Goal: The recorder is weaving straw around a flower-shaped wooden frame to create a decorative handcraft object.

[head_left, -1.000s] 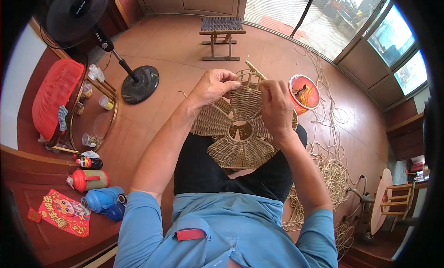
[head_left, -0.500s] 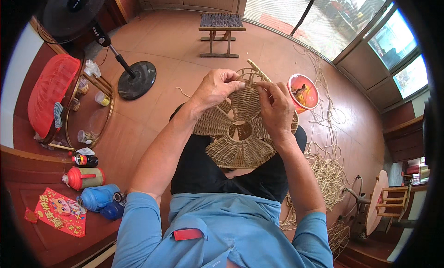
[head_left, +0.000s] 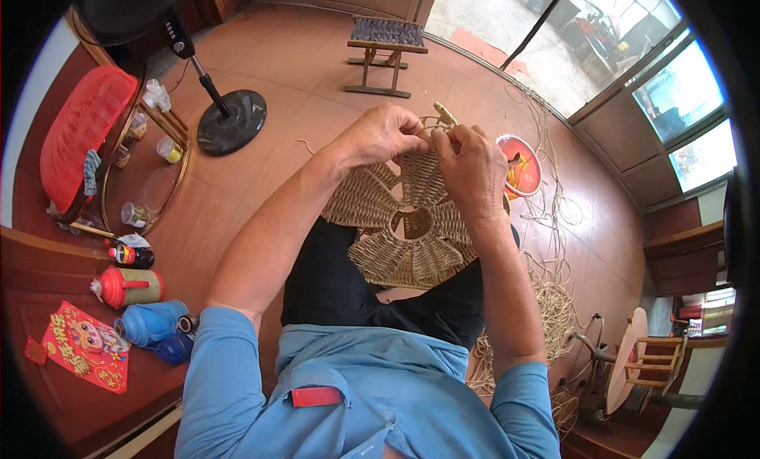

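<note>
A flower-shaped woven piece of tan straw cord point(head_left: 380, 257) rests over my lap, with a round hole in its middle and wide woven petals. At the far edge of its top petal, my left hand point(head_left: 385, 134) pinches the rim between thumb and fingers. My right hand point(head_left: 475, 162) is closed just beside it, its bent fingers pressed together on cord at the same petal's edge. A short thick cord end point(head_left: 445, 114) sticks up between the hands. The fingers hide exactly which strand each grips.
Beyond my right hand stands a red bucket point(head_left: 521, 166). Loose cord point(head_left: 550, 308) lies heaped on the floor at right. A stool point(head_left: 386, 47) stands ahead, a fan base point(head_left: 231, 122) at left. Flasks point(head_left: 154, 323) are near my left elbow.
My right hand has curled its fingers further and turned in at the petal's rim. The cord end now stands more upright and shows less. My left hand keeps its pinch.
</note>
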Tool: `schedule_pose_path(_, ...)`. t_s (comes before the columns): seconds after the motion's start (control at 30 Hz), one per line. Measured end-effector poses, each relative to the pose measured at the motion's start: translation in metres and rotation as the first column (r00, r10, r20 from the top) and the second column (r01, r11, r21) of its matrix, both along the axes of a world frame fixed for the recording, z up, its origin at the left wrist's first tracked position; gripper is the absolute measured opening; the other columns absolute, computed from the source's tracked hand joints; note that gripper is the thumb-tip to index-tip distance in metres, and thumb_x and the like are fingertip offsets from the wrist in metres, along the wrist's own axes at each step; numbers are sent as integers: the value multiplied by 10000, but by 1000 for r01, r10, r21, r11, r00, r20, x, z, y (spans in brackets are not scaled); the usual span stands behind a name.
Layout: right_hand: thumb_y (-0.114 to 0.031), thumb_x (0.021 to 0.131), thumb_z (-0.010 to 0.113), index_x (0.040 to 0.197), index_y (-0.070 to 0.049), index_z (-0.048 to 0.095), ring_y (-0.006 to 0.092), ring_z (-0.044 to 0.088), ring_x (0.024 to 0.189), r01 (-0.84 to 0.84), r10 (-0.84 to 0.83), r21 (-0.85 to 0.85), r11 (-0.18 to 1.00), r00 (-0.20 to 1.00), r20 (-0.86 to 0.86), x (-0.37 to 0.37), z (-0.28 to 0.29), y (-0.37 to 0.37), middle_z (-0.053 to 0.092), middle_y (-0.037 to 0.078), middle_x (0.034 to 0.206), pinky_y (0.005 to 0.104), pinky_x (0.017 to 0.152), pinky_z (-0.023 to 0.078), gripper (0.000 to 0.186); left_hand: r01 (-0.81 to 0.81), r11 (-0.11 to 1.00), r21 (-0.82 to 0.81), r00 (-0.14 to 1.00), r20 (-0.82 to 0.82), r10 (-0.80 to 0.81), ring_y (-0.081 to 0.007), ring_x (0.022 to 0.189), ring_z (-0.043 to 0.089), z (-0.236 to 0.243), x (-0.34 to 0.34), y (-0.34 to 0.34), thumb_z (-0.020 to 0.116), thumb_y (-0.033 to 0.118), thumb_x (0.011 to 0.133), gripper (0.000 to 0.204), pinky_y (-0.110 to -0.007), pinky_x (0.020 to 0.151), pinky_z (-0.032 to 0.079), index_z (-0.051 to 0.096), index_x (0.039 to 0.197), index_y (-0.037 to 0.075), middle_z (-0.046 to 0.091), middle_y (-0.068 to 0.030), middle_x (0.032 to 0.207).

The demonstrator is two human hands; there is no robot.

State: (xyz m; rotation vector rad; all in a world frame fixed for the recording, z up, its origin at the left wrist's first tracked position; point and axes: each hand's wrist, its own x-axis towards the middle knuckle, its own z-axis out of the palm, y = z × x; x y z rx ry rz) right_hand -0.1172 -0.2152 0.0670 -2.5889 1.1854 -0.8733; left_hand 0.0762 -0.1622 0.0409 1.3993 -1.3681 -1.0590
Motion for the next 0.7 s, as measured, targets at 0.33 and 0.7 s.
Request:
schedule_pose_path(0.33,-267,956,687,876,11,737,395,711,780,-59,59,-10,998,998,4,0,3,-10,691,199,827,508,731,542,294,62,998,0,998,25,-62,-90,800,665,6,0,-2,785,107,953,172,-277,714,556,799,1091,7,752,-5,912)
schedule_pose_path(0.7,-215,967,736,873,16,716,274,609,670,-137,126,83,987,984,125,-8,-4,-12,639,134,780,410,655,471,251,-54,995,-79,965,-261,32,-73,847,675,-30,-12,-8,776,140,976,155,-250,757,546,785,1050,5,762,-13,945)
